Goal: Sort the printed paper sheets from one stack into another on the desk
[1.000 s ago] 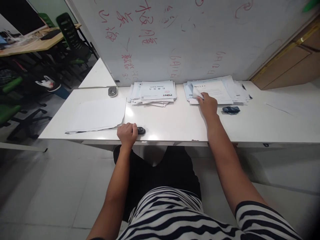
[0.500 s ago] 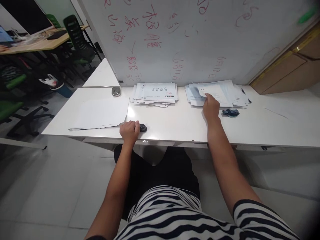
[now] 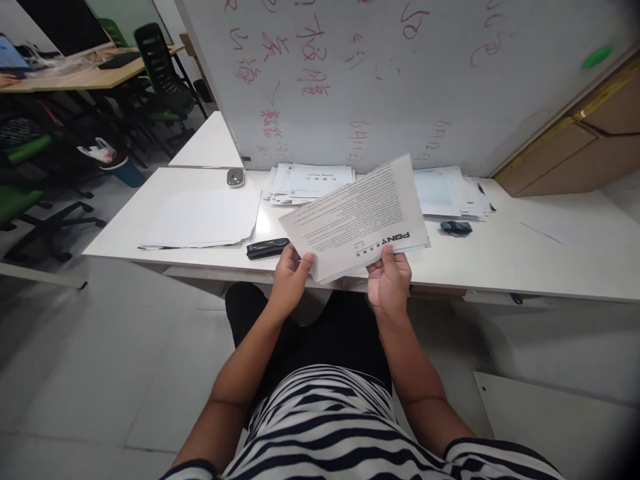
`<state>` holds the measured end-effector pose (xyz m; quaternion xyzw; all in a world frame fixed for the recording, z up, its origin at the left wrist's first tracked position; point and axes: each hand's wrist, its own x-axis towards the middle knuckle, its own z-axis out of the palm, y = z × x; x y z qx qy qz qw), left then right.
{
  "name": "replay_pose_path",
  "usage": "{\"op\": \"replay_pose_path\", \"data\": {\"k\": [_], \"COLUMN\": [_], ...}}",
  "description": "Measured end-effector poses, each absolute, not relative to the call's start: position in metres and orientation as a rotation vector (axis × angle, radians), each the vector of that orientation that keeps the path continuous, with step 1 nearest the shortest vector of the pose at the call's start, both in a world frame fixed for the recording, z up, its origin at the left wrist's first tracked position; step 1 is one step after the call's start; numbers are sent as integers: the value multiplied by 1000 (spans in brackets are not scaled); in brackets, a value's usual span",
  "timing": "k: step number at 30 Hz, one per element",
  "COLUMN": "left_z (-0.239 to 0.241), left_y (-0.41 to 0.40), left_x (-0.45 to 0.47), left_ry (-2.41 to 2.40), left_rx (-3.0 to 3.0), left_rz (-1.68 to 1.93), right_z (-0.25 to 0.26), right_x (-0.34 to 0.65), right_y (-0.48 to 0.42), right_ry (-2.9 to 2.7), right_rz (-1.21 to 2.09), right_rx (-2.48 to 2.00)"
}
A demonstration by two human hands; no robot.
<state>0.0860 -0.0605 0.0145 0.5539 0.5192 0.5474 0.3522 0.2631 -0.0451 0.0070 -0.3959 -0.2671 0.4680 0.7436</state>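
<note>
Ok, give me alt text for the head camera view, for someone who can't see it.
Both hands, left and right, hold a printed sheet above the near edge of a white table. A black stapler lies by the left hand; paper stacks sit along a whiteboard.

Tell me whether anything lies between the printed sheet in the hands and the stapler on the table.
Nothing visible does. The left hand and right hand hold the printed sheet above the table edge; the black stapler lies just left, with bare tabletop around it.
</note>
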Motion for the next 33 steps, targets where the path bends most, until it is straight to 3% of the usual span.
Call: {"op": "replay_pose_path", "data": {"k": [11, 33], "left_z": [14, 3], "left_y": [-54, -50], "left_x": [74, 68], "left_ry": [1540, 1492], "left_rx": [1401, 1435], "left_rz": [1401, 1434], "right_z": [-25, -12], "right_x": [278, 327], "right_y": [-63, -44], "right_ry": [-706, -992], "right_rz": [989, 843], "right_rx": [-1154, -1241]}}
